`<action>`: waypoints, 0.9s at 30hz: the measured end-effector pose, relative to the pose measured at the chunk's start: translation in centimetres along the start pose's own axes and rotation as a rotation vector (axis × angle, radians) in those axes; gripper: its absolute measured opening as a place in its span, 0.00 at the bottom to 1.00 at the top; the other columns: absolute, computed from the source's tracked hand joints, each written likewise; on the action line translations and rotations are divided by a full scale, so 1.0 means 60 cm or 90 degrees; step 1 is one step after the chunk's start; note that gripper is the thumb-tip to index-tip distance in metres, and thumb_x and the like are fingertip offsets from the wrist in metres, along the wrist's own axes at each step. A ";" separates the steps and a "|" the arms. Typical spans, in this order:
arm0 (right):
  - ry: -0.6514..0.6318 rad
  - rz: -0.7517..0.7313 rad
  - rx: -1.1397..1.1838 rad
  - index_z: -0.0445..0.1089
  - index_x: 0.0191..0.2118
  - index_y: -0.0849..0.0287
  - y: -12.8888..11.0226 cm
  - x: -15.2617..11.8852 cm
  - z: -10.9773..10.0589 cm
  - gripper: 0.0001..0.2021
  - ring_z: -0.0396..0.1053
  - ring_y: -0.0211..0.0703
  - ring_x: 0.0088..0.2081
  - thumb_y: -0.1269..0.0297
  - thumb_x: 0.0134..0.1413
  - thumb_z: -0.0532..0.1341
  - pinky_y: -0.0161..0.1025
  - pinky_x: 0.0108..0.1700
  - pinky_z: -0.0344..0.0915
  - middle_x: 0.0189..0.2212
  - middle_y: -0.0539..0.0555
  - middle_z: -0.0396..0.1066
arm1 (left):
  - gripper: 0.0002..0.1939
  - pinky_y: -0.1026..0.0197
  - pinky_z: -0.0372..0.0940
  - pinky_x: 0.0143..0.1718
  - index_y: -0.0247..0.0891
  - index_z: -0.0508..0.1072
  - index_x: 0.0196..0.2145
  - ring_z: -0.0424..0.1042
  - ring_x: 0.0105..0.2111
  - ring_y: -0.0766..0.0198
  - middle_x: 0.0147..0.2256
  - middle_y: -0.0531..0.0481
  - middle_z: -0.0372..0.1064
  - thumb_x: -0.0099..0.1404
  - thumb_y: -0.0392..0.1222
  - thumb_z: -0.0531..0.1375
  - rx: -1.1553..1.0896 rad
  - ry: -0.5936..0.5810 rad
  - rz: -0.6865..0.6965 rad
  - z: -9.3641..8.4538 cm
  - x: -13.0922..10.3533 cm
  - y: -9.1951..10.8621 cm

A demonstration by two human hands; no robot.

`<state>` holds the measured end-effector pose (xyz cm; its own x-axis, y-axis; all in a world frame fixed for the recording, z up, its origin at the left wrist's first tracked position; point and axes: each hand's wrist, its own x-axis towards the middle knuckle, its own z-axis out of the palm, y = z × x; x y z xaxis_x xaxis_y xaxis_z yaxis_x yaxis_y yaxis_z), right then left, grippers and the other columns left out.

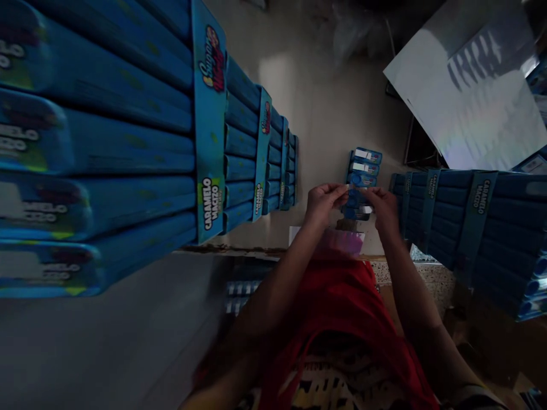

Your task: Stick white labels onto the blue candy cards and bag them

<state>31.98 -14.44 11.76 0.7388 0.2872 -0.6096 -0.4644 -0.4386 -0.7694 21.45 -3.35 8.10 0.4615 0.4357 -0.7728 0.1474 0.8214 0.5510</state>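
Observation:
A short row of blue candy boxes (pixel 365 181) lies on the table in front of me, and white labels show on the ends of several of them. Over this row my left hand (pixel 325 204) is closed in a pinch, thumb against fingers. Facing it, my right hand (pixel 382 206) is pinched too, its fingertips close to those of the left. Whatever they hold between them is too small and dark to make out. Partly behind my left forearm, a white and pink sheet (pixel 348 242) lies at the table's near edge.
Tall stacks of blue candy boxes in "Caramelo Macizo" trays (pixel 209 125) rise on the left. More such stacks (pixel 461 210) stand at the right. White paper sheets (pixel 474 97) lie at the upper right, with clear plastic (pixel 354 34) at the back of the table (pixel 294 68).

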 end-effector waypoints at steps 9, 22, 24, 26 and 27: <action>0.148 -0.139 -0.252 0.76 0.31 0.56 0.026 0.048 0.015 0.14 0.72 0.46 0.33 0.50 0.53 0.64 0.39 0.37 0.64 0.27 0.50 0.76 | 0.07 0.63 0.69 0.30 0.36 0.78 0.28 0.74 0.26 0.65 0.25 0.52 0.74 0.57 0.40 0.71 0.220 0.055 0.132 0.020 0.059 0.024; 0.168 -0.142 -0.303 0.70 0.29 0.55 0.034 0.070 0.012 0.12 0.68 0.44 0.31 0.53 0.51 0.67 0.39 0.37 0.59 0.27 0.49 0.72 | 0.08 0.62 0.70 0.34 0.37 0.77 0.29 0.75 0.29 0.63 0.27 0.51 0.75 0.56 0.40 0.72 0.201 0.039 0.094 0.018 0.084 0.002; 0.205 -0.113 -0.305 0.67 0.29 0.54 0.037 0.084 0.005 0.16 0.67 0.43 0.31 0.54 0.44 0.72 0.39 0.36 0.59 0.27 0.47 0.70 | 0.10 0.62 0.70 0.37 0.37 0.76 0.30 0.75 0.31 0.62 0.29 0.51 0.76 0.54 0.40 0.73 0.160 0.035 0.047 0.021 0.102 -0.012; 0.221 -0.072 -0.289 0.63 0.30 0.53 0.037 0.093 -0.003 0.20 0.66 0.41 0.31 0.55 0.38 0.75 0.38 0.35 0.59 0.27 0.45 0.68 | 0.13 0.62 0.70 0.38 0.37 0.75 0.33 0.76 0.33 0.62 0.31 0.51 0.76 0.51 0.38 0.73 0.141 0.088 -0.007 0.021 0.116 -0.023; 0.218 -0.058 -0.281 0.62 0.31 0.53 0.035 0.095 -0.006 0.21 0.65 0.41 0.31 0.56 0.38 0.75 0.37 0.34 0.59 0.27 0.44 0.67 | 0.15 0.62 0.69 0.37 0.37 0.75 0.35 0.76 0.34 0.62 0.32 0.50 0.76 0.51 0.37 0.73 0.147 0.130 -0.018 0.019 0.117 -0.027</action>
<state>35.35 -14.05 6.74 0.9169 0.0796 -0.3912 -0.1976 -0.7609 -0.6181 25.47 -2.03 2.16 0.2724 0.4985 -0.8229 0.3637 0.7385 0.5678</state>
